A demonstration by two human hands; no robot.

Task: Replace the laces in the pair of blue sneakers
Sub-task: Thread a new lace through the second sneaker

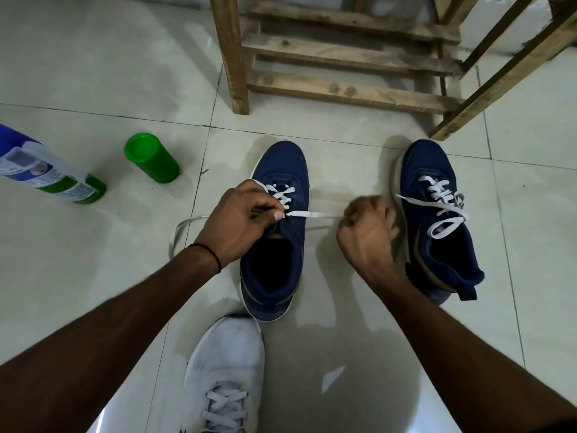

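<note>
The middle blue sneaker [281,164] is sitting on the tiled floor [93,89] right in front of the person, toe pointing to 12 o'clock and heel to 6 o'clock, so its long axis is running straight away from them. The left hand [240,220] is lying over the eyelet rows from the 9 o'clock side, thumb and fingers curled and pinching the white lace [315,215] right where it is leaving the shoe. From that pinch the lace is stretching flat and tight towards 3 o'clock, crosswise to the shoe, into the right hand [367,226]. That hand is fisted around the lace's end, just off the sneaker's 3 o'clock flank and a little blurred. The lace's other tail [179,229] is trailing loose on the floor out at 9 o'clock.

The left hand is the nearer one, touching the shoe, while the right is standing apart from it. My read is that the next eyelet crossing is depending on that sideways line.

The second blue sneaker [427,164] is waiting further out at 3 o'clock, already carrying white laces with a loose loop. It is also lying toe to 12 o'clock, just beside the right hand.
</note>
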